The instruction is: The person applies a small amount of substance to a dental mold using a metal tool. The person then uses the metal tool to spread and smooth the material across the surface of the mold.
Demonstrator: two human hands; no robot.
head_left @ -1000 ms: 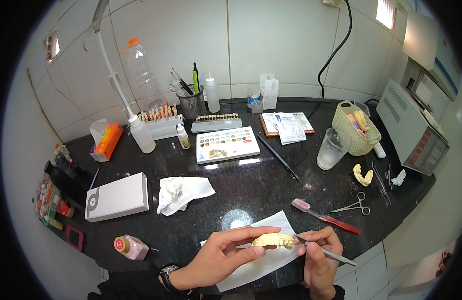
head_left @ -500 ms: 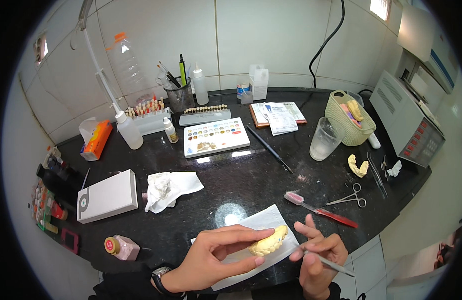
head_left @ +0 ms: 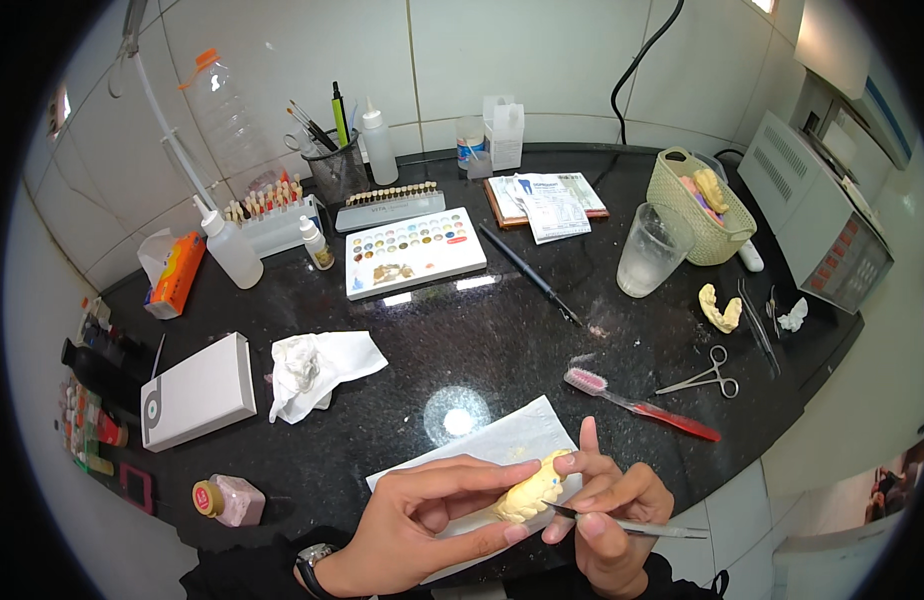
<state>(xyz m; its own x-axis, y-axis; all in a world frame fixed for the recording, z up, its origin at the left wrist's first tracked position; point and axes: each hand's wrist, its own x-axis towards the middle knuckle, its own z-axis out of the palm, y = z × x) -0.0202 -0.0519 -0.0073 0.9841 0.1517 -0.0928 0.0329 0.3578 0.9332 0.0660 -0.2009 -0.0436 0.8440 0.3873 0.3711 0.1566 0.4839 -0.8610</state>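
Note:
A yellow plaster dental cast (head_left: 527, 496) with a small blue mark is gripped between the thumb and fingers of my left hand (head_left: 417, 515). My right hand (head_left: 617, 510) pinches a slim metal scalpel-like tool (head_left: 652, 529), its dark pointed tip against or very close to the tooth edge of the cast. Fingers of the right hand also reach the cast's upper end. Below both hands lies a white paper sheet (head_left: 462, 455) with some yellow crumbs on it.
A red toothbrush (head_left: 672, 418) and scissor-handled forceps (head_left: 717, 375) lie to the right, near another yellow cast (head_left: 720, 308). Farther back stand a clear cup (head_left: 647, 255), a green basket (head_left: 672, 185) and a paint palette (head_left: 412, 285). Leftward are crumpled tissue (head_left: 332, 365), a white box (head_left: 197, 395) and a pink bottle (head_left: 244, 500).
My right hand has moved left to the cast, bringing the tool's tip to its tooth edge. The left hand still holds the cast. The whole view has shifted slightly.

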